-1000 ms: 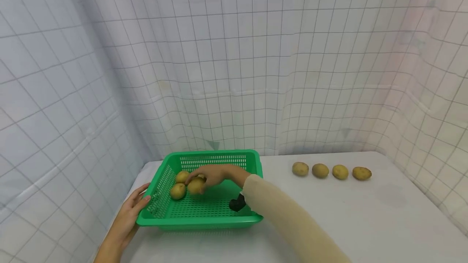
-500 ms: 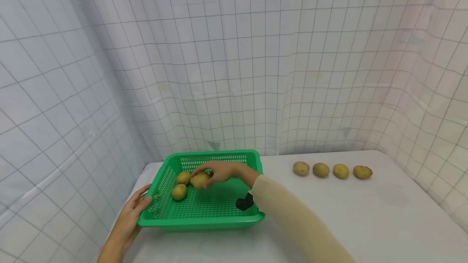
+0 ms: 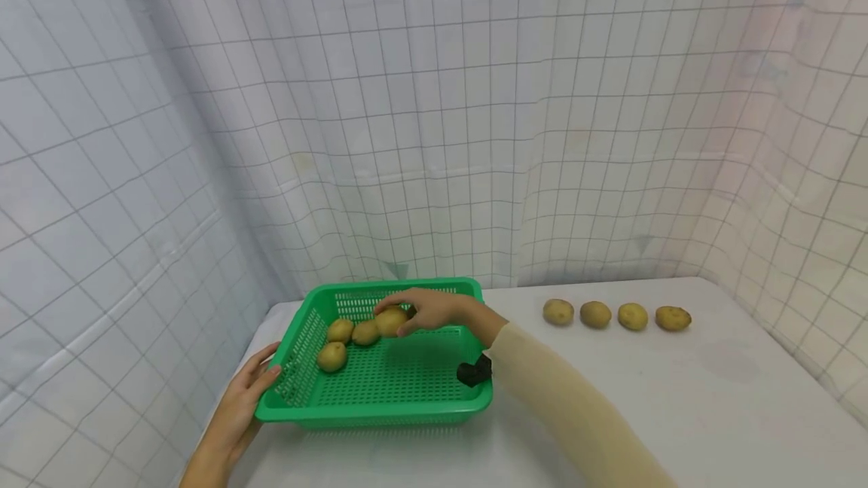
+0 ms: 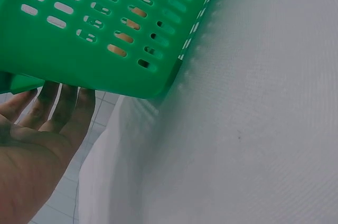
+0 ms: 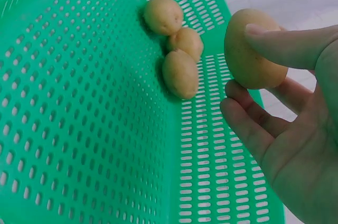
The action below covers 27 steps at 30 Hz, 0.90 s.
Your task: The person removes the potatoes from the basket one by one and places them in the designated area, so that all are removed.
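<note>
My right hand holds a potato between thumb and fingers, above the far side of a green plastic basket. In the right wrist view the thumb presses one face of this potato. Three more potatoes lie on the basket floor at its left: a near one, a far one and one to the right. My left hand grips the basket's left rim, its thumb on top. In the left wrist view the fingers of that hand reach the rim from outside.
Several potatoes stand in a row at the back right of the white-covered table. Behind and at both sides hangs a white gridded curtain. A black wrist device shows below the right sleeve.
My right hand has lifted a potato and moved right with it, uncovering another potato on the basket floor. My left hand stays at the rim. The row on the table is unchanged.
</note>
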Tool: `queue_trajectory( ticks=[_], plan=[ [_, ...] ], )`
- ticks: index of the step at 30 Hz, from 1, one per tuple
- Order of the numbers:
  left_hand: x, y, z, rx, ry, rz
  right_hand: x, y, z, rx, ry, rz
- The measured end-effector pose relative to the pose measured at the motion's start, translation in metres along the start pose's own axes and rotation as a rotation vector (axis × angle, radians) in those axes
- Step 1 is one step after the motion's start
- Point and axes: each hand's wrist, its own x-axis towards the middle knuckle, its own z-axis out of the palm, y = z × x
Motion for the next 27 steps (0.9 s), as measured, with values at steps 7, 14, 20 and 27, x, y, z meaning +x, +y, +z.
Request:
queue_trajectory(
  ticks=[7, 14, 20, 27],
  plan=[
    [-0.001, 0.001, 0.0, 0.003, 0.007, -0.011, -0.008, 0.001, -0.006, 0.043, 0.029, 0.007],
    [0.0, 0.0, 0.003, -0.002, 0.015, -0.012, -0.021, -0.002, -0.01, -0.007, 0.054, 0.025],
    [-0.001, 0.0, 0.003, 0.005, 0.025, -0.021, -0.029, -0.006, -0.013, -0.005, 0.051, 0.027],
    [-0.001, -0.001, 0.001, -0.005, 0.015, 0.001, -0.037, -0.009, -0.016, -0.013, 0.044, 0.009]
  ],
)
